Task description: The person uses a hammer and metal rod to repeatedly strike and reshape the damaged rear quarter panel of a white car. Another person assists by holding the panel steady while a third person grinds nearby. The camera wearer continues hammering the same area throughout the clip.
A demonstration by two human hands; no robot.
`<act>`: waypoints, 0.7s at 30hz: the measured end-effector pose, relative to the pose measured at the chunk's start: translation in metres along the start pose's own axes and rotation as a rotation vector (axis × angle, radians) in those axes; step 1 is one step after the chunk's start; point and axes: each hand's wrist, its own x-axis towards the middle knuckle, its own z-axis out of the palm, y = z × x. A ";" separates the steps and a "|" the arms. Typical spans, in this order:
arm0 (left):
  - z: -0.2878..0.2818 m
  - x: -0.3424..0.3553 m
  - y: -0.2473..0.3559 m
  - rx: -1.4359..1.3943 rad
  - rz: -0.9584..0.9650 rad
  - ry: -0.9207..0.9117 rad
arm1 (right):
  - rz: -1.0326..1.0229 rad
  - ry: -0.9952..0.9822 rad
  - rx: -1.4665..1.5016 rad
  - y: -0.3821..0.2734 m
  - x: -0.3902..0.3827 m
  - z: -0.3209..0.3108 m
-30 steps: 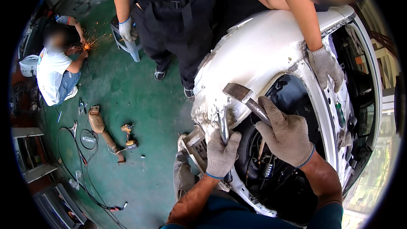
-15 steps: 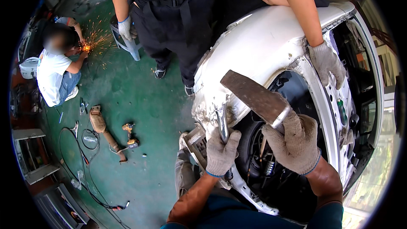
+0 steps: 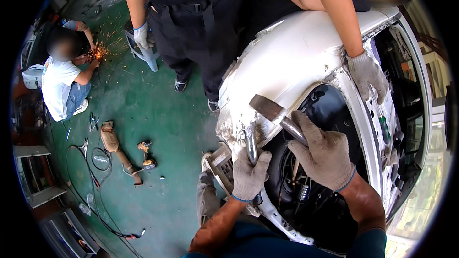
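Observation:
My left hand [image 3: 248, 179], in a grey knit glove, is closed round a shiny metal bar [image 3: 251, 139]. The bar's upper end meets a rough, torn edge of the white car panel [image 3: 291, 48]; its dark lower end pokes out below my glove. A hammer [image 3: 268, 109] with a blocky brown head is gripped in my gloved right hand [image 3: 324, 155]. Its head hangs just above and to the right of the bar's top, apart from it as far as I can see. The fingers of my right hand wrap the metal handle.
A person's gloved hand [image 3: 367, 76] rests on the car frame at right, near a green-handled screwdriver [image 3: 384, 129]. The dark wheel opening [image 3: 287, 172] lies between my hands. On the floor are a cordless drill [image 3: 147, 155], a brown part [image 3: 117, 148] and cables [image 3: 103, 215]. Sparks [image 3: 99, 53] fly beside a crouching person.
The hammer has swung down toward the panel and the bar, and more of its handle shows. My right hand has tipped with it. My left hand and the bar stay nearly in place.

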 end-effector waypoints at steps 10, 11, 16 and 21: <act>0.000 -0.001 0.000 -0.010 -0.021 -0.008 | -0.034 0.016 0.008 0.002 -0.005 0.001; 0.000 -0.001 0.000 0.005 0.038 -0.003 | -0.088 0.088 0.039 0.005 -0.005 0.002; 0.002 -0.005 0.007 -0.034 -0.078 -0.013 | 0.007 -0.059 -0.060 0.004 -0.003 0.005; 0.002 -0.003 0.009 -0.092 -0.103 -0.044 | 0.012 0.035 0.041 0.000 -0.002 -0.003</act>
